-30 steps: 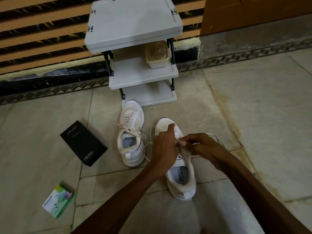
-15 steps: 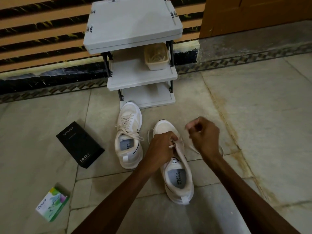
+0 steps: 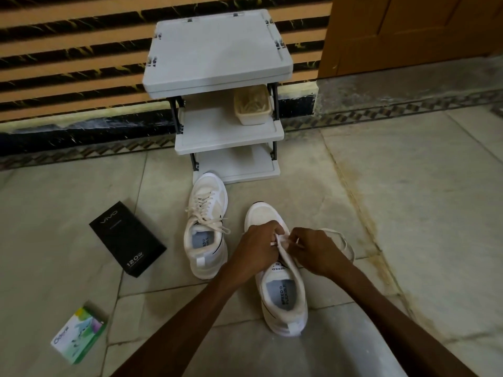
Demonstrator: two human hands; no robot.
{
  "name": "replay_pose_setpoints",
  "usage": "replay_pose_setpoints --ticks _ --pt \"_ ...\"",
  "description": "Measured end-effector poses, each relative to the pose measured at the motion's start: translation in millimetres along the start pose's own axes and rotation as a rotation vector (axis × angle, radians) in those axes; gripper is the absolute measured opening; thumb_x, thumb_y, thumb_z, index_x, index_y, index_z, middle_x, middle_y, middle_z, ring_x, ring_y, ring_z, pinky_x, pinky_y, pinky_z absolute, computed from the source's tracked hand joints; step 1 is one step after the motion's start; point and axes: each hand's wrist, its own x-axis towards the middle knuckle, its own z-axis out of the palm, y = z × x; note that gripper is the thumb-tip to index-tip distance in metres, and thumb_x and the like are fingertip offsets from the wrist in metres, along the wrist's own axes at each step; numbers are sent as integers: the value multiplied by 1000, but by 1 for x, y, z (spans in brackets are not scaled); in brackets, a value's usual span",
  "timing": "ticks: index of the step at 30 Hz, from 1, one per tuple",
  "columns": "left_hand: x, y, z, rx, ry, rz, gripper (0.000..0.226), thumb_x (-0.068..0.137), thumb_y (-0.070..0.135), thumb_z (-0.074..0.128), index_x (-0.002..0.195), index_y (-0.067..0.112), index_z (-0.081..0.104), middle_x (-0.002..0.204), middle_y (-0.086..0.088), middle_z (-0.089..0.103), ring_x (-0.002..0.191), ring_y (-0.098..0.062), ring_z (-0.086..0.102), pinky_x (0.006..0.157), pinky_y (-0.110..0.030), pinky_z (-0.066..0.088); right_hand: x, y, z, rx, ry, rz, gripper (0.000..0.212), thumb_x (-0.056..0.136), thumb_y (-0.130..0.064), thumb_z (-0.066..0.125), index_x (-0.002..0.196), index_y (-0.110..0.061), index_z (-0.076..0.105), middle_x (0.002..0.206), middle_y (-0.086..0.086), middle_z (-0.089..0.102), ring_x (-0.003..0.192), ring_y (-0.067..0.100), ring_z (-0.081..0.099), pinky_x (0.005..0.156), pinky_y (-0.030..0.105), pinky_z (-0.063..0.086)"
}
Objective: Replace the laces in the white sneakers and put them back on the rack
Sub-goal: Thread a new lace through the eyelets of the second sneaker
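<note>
I am seeing the left hand and right hand both pinching the lace over the right sneaker; the laced sneaker is sitting just beside it.

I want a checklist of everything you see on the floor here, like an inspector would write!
Surface: pale stone tile floor, stained along one joint.
Job's things: laced sneaker on the floor by the rack; second sneaker being laced; white lace trailing loose to its right; grey three-shelf rack, no shoes on it.
Clutter: black Vivo box; green Odonil box; beige tub on the middle shelf.
Grippers: left hand and right hand both pinch the lace over the second sneaker.
Cables: nothing seen.
Surroundings: striped wall, wooden door.
</note>
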Motion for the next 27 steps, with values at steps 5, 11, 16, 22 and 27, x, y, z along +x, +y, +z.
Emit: replay_pose_setpoints --ticks 5,11,16,22,27 --pt "0 -1 1 -18 -3 1 28 81 9 64 107 18 61 92 3 66 90 -17 64 70 -24 45 -9 -19 -20 394 156 -135 35 94 -12 56 62 -27 57 61 -9 58 56 1 54 58 18 41" --pt "1 0 0 -23 -16 -13 31 82 6 63 111 17 64 91 5 64 93 -16 64 74 -18 44 -31 -62 -85 1304 221 -372 22 96 -4 40 79 -12 50 74 3 50 70 14 51 86 40 46" --pt "-2 2 10 139 35 70 39 80 8 66 119 13 65 116 -12 59 108 -28 55 86 -28 42 -39 -83 -98 1565 113 -397 23 100 -12 36 80 -11 46 67 2 42 63 12 45 73 28 49" --pt "-2 -1 13 395 163 79 47 67 33 72 114 33 64 128 3 46 120 -24 40 92 -40 33 -40 -96 -103 1850 67 -317 22 101 -13 39 81 -11 50 64 1 41 59 10 42 64 25 41" --pt "3 -5 16 277 117 17 47 70 33 74 116 34 62 129 6 47 120 -21 43 96 -38 40 -53 -110 -123 2077 39 -346 11 93 -10 46 84 -12 52 71 -4 50 58 5 42 60 22 32"
